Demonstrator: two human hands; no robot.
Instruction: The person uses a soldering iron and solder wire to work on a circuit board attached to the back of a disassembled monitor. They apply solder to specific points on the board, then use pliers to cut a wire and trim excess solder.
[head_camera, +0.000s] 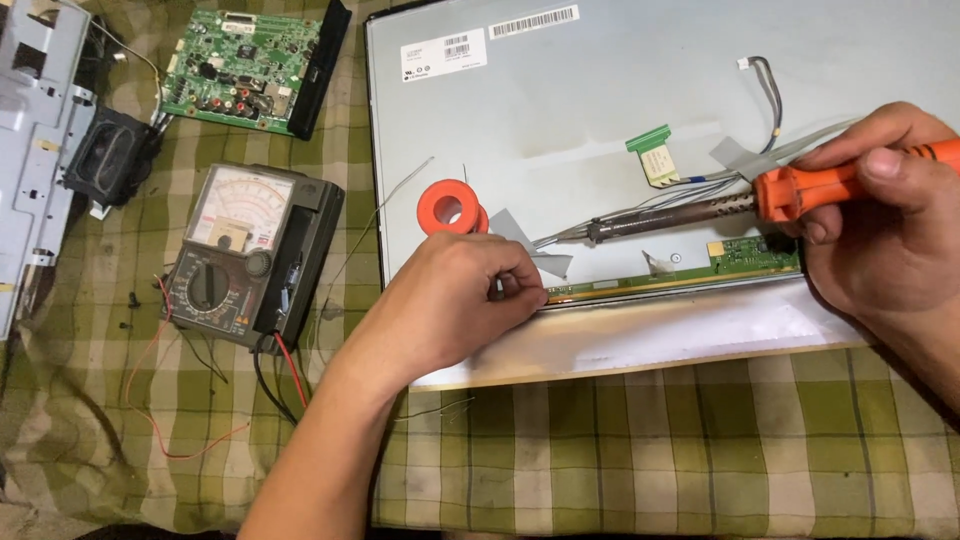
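Now we are holding the soldering iron (690, 212) in our closed right hand (880, 215), its tip nearing the panel's edge strip (640, 288), where our left hand (460, 300) is pinching; no joint is showing yet.

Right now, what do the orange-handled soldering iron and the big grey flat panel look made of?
The soldering iron: glossy orange handle, probably plastic; dark, dull barrel, likely scorched metal. The flat grey panel: matte sheet metal by its even sheen, though painted plastic can't be excluded.

Two hands (470, 300), one soldering iron (690, 212), one multimeter (250, 255), one circuit board (250, 65), one orange solder spool (450, 208), one display panel (600, 130).
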